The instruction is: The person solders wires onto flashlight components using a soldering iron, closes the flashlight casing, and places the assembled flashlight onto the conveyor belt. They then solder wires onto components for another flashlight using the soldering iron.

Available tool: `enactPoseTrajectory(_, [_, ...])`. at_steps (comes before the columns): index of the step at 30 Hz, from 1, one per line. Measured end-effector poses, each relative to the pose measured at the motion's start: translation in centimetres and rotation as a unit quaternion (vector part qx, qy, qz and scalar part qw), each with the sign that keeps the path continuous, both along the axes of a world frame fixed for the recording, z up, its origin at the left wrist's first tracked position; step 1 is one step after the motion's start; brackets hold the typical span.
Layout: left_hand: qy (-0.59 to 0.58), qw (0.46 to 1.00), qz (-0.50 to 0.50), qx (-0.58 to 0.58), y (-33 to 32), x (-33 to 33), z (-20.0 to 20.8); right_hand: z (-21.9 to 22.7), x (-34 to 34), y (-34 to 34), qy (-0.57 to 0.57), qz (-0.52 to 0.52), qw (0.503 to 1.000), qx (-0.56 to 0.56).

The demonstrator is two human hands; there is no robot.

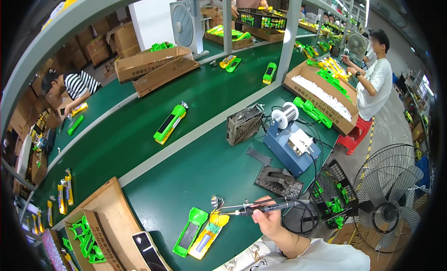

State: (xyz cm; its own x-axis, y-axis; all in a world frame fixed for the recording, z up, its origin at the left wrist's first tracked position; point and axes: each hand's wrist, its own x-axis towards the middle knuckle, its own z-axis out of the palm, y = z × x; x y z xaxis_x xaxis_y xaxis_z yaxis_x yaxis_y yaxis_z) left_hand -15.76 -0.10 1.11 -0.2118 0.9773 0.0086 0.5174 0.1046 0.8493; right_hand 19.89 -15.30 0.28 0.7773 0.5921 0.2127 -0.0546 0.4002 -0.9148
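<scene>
Beside the green table (195,173), the right hand (269,220) is wrapped tightly around a soldering iron (260,207), its tip hovering just above the yellow shell (208,234). A wobble could melt plastic or snag the cable (305,220). The left hand isn't visible.

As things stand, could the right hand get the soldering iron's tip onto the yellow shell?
Probably yes: the right hand holds the soldering iron, its tip just above the yellow shell, nothing between.
</scene>
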Motion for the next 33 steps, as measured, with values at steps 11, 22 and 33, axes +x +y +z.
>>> enactPoseTrajectory(11, [-0.021,0.999,-0.025,-0.020,0.9,-1.5,-3.9,-0.4,-0.5,-0.4,-0.028,-0.015,0.999,-0.015])
enactPoseTrajectory(22, [0.154,0.987,-0.051,0.003,-0.1,0.7,-1.7,0.2,-0.8,-0.3,-0.025,-0.022,0.998,-0.047])
enactPoseTrajectory(33, [0.310,0.941,-0.084,0.106,-1.3,2.0,0.9,0.4,-0.4,0.1,-0.111,-0.017,0.992,-0.052])
